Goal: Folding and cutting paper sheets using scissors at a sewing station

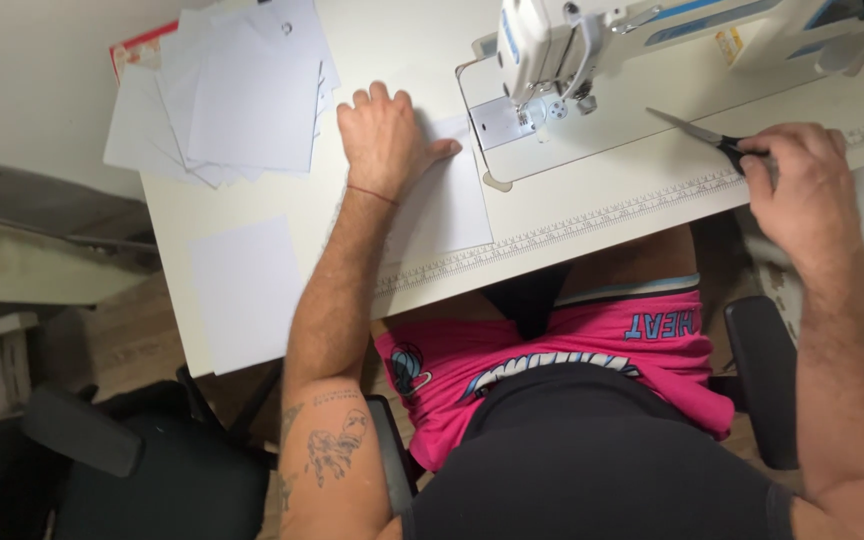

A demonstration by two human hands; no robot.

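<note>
Head view looks straight down: left hand (384, 135) lies flat, fingers spread, palm pressing a white sheet (447, 205) onto the white sewing table (252, 200), just left of the sewing machine (552, 50). Right hand (802, 185) is closed around the dark handles of a pair of scissors (697, 133), blades resting on the machine bed and pointing toward the needle area. Both hands sit well apart. A printed ruler strip (592, 215) runs along the table's near edge. Farther left, a loose stack of white sheets (232, 95) sits fanned out, and a single sheet (247, 290) lies near the corner.
</note>
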